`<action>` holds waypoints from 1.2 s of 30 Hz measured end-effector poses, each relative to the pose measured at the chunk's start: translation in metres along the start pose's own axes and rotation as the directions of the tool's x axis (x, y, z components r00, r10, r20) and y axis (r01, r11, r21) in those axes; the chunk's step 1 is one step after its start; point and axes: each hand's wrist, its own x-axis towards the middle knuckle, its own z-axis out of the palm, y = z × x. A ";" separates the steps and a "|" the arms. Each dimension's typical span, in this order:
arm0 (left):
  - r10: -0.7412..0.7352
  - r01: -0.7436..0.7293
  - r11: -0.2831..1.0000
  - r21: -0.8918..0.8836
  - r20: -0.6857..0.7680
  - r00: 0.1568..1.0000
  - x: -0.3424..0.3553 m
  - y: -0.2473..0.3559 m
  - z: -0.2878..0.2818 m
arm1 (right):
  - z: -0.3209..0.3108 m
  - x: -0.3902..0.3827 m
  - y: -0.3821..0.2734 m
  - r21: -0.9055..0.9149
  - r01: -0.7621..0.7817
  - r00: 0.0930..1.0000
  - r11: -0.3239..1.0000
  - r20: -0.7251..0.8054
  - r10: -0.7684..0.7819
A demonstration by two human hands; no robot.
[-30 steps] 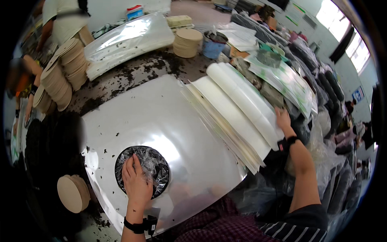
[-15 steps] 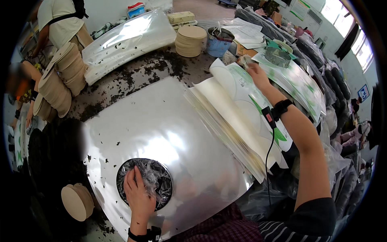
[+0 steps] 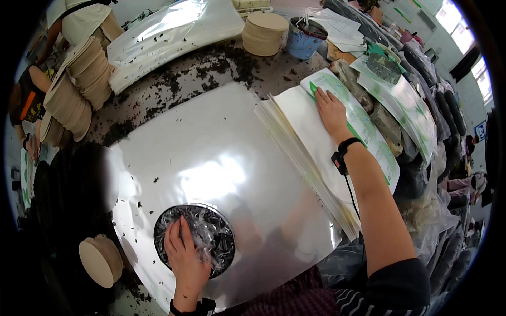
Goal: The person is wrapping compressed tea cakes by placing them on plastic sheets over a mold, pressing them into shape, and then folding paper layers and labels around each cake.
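My left hand (image 3: 185,255) rests with fingers slightly apart on crumpled clear plastic (image 3: 203,234) inside a dark-rimmed round opening (image 3: 229,247) in a glossy translucent sheet (image 3: 211,126). My right hand (image 3: 329,110) lies open on a pile of white sheets (image 3: 295,121) at the right, its fingers on the upper part near a green-printed sheet (image 3: 382,158). The pile's left edges fan out over the glossy sheet.
Pale disc stacks (image 3: 74,105) stand left, another (image 3: 100,260) below, one (image 3: 263,34) at back beside a blue bucket (image 3: 304,42). Dark scraps litter the table. Stones (image 3: 390,131), sheets and bagged bundles line the right. Two co-workers (image 3: 79,21) (image 3: 29,100) are at far left.
My right hand moved up to the far end of the right pile, then down-left onto it. Its rolled-up sheets now lie flatter, showing green print. My left hand stays on the crumpled plastic.
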 end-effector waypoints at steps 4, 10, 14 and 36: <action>0.014 -0.014 0.999 -0.036 0.006 1.000 -0.008 0.006 0.000 | -0.048 0.023 0.024 0.204 -0.460 0.876 0.864 0.260 0.405; 0.077 -0.094 0.979 -0.179 -0.101 0.992 -0.037 -0.013 -0.008 | -0.238 0.065 0.052 0.902 -0.197 0.637 0.384 -0.180 0.749; 0.100 -0.111 0.957 -0.269 -0.055 0.993 -0.046 -0.021 -0.010 | -0.217 -0.037 -0.079 0.956 -0.262 0.804 -0.132 0.292 0.519; -0.624 0.188 0.404 -0.895 -0.120 0.772 -0.102 -0.082 0.003 | -0.321 -0.135 -0.409 0.710 0.497 0.705 0.499 0.004 -0.709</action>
